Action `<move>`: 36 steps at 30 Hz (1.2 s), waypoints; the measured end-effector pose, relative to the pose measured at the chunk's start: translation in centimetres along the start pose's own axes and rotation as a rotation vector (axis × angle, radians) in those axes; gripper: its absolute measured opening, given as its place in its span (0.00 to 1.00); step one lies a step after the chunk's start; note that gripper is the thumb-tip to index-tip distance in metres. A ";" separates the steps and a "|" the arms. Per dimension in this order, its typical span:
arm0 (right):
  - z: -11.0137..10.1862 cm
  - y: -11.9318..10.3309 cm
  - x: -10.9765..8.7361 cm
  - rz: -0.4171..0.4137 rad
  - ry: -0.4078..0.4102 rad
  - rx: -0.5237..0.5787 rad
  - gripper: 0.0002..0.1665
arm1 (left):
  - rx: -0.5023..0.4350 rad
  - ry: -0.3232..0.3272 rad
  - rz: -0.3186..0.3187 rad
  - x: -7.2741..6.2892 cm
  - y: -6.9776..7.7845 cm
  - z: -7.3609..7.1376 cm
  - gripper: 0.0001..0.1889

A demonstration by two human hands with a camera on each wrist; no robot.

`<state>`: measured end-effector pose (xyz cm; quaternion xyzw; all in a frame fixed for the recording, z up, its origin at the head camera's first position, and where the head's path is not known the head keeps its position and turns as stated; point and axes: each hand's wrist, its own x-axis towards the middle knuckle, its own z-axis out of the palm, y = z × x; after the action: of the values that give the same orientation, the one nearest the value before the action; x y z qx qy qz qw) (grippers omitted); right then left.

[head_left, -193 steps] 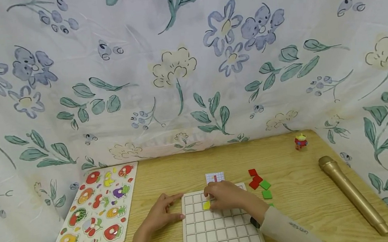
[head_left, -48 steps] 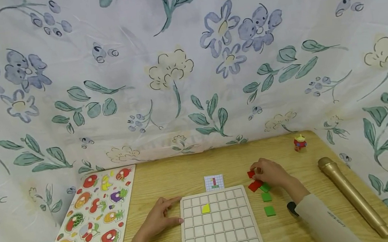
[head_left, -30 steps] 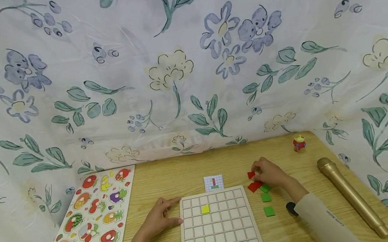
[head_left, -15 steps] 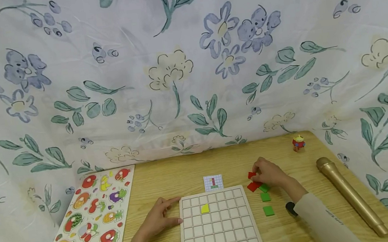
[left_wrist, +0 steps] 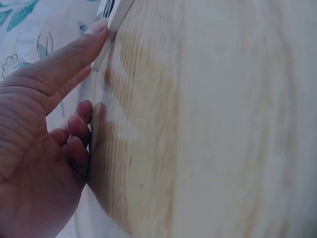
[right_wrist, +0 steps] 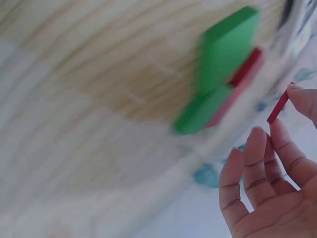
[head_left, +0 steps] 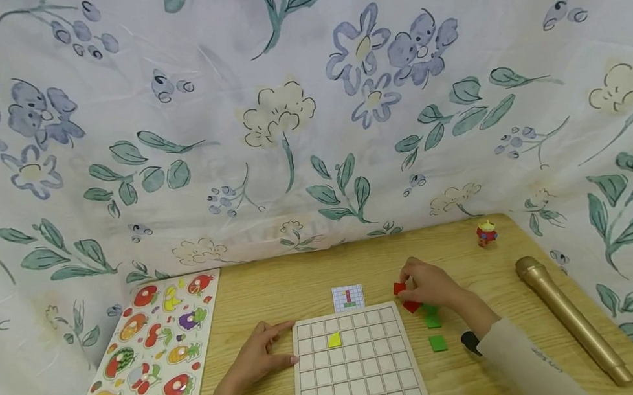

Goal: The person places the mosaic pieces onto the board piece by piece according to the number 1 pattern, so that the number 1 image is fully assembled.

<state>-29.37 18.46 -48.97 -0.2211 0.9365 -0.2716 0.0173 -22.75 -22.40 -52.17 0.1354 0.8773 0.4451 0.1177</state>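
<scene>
My right hand [head_left: 429, 286] pinches a red square tile [right_wrist: 279, 107] between thumb and a fingertip, above the table right of the grid board [head_left: 349, 374]. Close under that hand lie another red tile [head_left: 411, 306] and green tiles [right_wrist: 225, 47], partly overlapping in the right wrist view. A single yellow tile [head_left: 334, 340] with one cut corner sits in a cell near the board's upper left. My left hand [head_left: 261, 354] rests at the board's left edge, thumb and forefinger spread along it. In the left wrist view the thumb [left_wrist: 64, 64] reaches the board's side and the other fingers bend loosely.
A small printed pattern card [head_left: 348, 298] lies just beyond the board. The fruit puzzle board [head_left: 152, 346] is at the left. A gold microphone [head_left: 575, 321] and a small toy figure [head_left: 486, 233] stand on the right side. A floral curtain [head_left: 297, 128] hangs behind the table.
Earlier my right hand was over the board at the yellow tile, then moved to the tile pile. Now it has shifted slightly left with a red tile lifted. The left hand has stayed.
</scene>
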 end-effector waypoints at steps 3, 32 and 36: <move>0.3 -1.6 0.1 -0.031 -0.026 0.001 0.12 | -0.002 0.002 0.007 0.0 0.0 0.0 0.36; 5.1 -8.8 0.4 -0.182 -0.203 -0.029 0.13 | 0.018 0.005 -0.025 0.1 -0.1 0.2 0.37; 5.4 -9.1 0.4 -0.174 -0.219 -0.065 0.12 | 0.021 0.006 -0.024 0.1 -0.1 0.1 0.37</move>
<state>-25.26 8.73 -48.80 -0.3303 0.9146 -0.2161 0.0884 -22.77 -22.30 -52.32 0.1250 0.8837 0.4349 0.1191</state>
